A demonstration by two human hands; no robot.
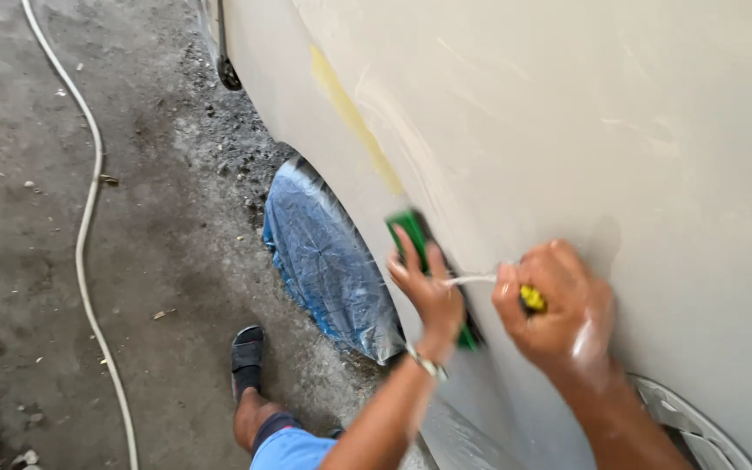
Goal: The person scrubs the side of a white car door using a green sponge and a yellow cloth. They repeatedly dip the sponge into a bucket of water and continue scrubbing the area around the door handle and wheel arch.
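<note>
Pressing the green sanding block [421, 252] flat under left fingers [411, 261], we keep right fingers [515, 300] closed around the yellow tool [532, 298] against the car panel [567, 130].

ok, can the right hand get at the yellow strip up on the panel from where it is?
Probably yes. The right hand is already against the body panel, and the yellow strip lies up-left on the same bare surface; only the left hand with its green block sits partly between.
</note>
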